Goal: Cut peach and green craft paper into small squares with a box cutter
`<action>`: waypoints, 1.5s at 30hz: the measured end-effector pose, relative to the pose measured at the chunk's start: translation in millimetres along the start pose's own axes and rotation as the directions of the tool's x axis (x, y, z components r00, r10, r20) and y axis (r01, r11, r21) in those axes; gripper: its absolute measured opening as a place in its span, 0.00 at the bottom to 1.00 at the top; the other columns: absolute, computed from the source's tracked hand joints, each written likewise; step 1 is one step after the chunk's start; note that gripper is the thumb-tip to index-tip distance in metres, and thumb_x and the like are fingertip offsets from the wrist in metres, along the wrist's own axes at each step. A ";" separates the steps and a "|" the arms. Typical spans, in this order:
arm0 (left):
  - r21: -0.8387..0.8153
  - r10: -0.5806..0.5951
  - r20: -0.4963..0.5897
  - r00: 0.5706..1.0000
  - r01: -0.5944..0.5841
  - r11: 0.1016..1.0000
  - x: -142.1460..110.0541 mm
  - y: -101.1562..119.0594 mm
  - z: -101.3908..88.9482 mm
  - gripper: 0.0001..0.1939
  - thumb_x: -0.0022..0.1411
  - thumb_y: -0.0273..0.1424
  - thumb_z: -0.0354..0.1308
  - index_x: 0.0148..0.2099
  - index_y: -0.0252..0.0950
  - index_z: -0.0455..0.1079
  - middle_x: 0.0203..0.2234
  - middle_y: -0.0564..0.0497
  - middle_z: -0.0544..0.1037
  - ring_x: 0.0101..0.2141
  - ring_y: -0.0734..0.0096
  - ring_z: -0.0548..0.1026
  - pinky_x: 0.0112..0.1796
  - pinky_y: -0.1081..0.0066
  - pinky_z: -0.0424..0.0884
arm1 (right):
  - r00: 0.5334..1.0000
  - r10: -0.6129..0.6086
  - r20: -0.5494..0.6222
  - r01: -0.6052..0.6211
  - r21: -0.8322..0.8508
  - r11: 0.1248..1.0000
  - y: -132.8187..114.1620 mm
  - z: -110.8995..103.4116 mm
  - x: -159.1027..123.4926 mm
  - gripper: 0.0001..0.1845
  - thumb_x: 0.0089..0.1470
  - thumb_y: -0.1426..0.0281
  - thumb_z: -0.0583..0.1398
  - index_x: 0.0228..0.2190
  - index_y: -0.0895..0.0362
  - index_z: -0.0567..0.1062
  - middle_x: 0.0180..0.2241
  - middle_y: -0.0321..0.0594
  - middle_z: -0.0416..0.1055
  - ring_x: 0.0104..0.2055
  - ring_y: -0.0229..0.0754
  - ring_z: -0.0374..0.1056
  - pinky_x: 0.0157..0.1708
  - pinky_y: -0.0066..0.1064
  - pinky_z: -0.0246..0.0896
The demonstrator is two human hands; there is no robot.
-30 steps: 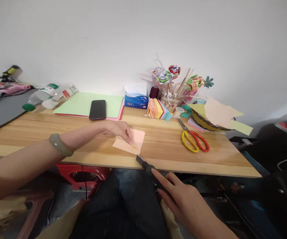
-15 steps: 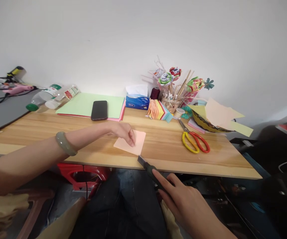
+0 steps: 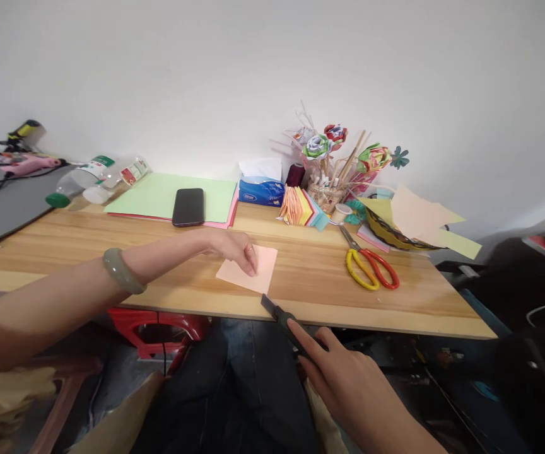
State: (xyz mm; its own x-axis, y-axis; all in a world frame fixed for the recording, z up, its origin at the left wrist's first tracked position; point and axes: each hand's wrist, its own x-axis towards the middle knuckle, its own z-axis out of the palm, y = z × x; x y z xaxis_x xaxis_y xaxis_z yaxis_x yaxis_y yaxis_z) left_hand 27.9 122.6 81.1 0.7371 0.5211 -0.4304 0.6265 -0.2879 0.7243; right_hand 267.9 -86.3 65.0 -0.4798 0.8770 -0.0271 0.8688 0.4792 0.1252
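A small square of light pink paper (image 3: 267, 260) lies near the front edge of the wooden table (image 3: 159, 290). My left hand (image 3: 235, 249), a bangle on its wrist, is closed with curled fingers and holds the paper down with its fingertips. My right hand (image 3: 343, 372) grips a dark-handled utility knife (image 3: 282, 317), index finger stretched along the handle. The blade is out, its tip just by the paper's near corner at the table edge. Whether it touches the paper I cannot tell.
Scissors (image 3: 371, 261) with yellow and red handles lie to the right. Behind are a phone (image 3: 188, 207) on green sheets (image 3: 154, 189), a tissue pack (image 3: 261, 192), folded coloured papers (image 3: 301, 207), paper flowers (image 3: 318, 147) and a paper-filled basket (image 3: 390, 233). Bottles (image 3: 81, 183) lie left.
Almost nothing differs. The view has shifted very slightly; both hands, the paper and the knife keep their places relative to each other.
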 end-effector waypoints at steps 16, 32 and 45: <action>0.688 0.298 -0.273 0.915 -0.031 0.725 13.1 5.1 58.1 0.28 0.70 0.41 0.32 0.66 0.33 0.41 0.65 0.44 0.44 0.64 0.66 0.41 0.59 0.57 0.39 | 0.998 0.060 -0.018 -0.061 -0.078 0.995 -3.1 -2.6 4.2 0.29 0.56 0.70 0.54 0.59 0.52 0.57 0.36 0.39 0.71 0.19 0.38 0.70 0.15 0.28 0.60; 0.689 0.271 -0.299 0.915 0.010 0.725 14.3 0.1 64.9 0.32 0.68 0.46 0.31 0.67 0.33 0.36 0.65 0.46 0.41 0.64 0.66 0.39 0.59 0.57 0.37 | 0.990 0.128 0.056 -0.120 -0.122 0.985 -15.1 -13.0 7.9 0.28 0.57 0.70 0.54 0.59 0.51 0.58 0.31 0.38 0.71 0.19 0.37 0.69 0.13 0.25 0.54; 0.687 0.281 -0.306 0.910 0.007 0.726 15.4 -1.8 65.7 0.31 0.68 0.46 0.32 0.67 0.35 0.37 0.65 0.46 0.42 0.64 0.66 0.39 0.59 0.58 0.34 | 0.987 0.150 0.064 -0.138 -0.170 0.976 -18.9 -13.1 8.3 0.28 0.56 0.69 0.54 0.58 0.51 0.59 0.32 0.40 0.71 0.18 0.36 0.69 0.12 0.24 0.50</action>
State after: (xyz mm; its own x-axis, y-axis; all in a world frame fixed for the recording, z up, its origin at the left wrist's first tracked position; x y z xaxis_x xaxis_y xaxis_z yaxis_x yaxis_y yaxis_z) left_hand 54.8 78.3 37.8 0.7687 0.6392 -0.0234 0.6347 -0.7576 0.1525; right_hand 245.9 -88.6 75.4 -0.3350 0.9395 -0.0710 0.8930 0.3406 0.2941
